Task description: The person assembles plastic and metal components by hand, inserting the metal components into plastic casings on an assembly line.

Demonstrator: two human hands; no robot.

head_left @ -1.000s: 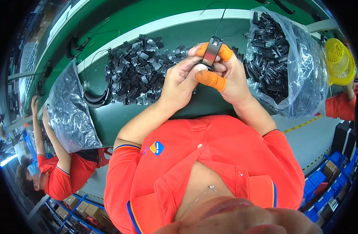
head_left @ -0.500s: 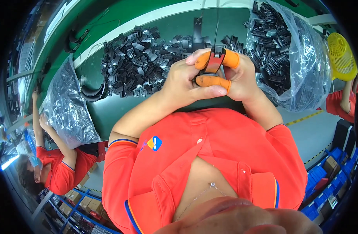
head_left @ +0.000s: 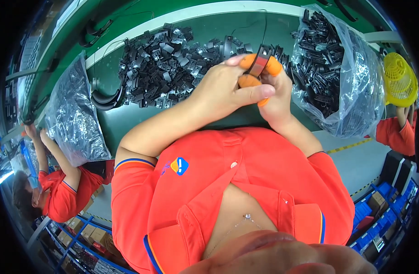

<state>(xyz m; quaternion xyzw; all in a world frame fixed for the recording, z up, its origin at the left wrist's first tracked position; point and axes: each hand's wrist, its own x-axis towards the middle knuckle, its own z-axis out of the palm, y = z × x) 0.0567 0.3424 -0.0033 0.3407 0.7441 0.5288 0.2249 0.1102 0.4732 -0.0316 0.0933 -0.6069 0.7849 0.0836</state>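
Just beyond the red shirt [head_left: 246,155], a small black part [head_left: 261,59] with a reddish face is held up over the table [head_left: 141,125], clamped between the orange-covered fingers of the right hand [head_left: 279,89]. The left hand [head_left: 221,84] is pressed close, its thumb laid across the right; whether the part is pinched by it too cannot be made out. A thin wire [head_left: 265,27] seems to run up from the part. One piece appears to be in progress, and whether its handling is complete is not shown. Many loose pieces are left in the dark heap [head_left: 159,68] behind, and more are bunched in the clear bag [head_left: 319,64] at the right. How many are finished cannot be judged.
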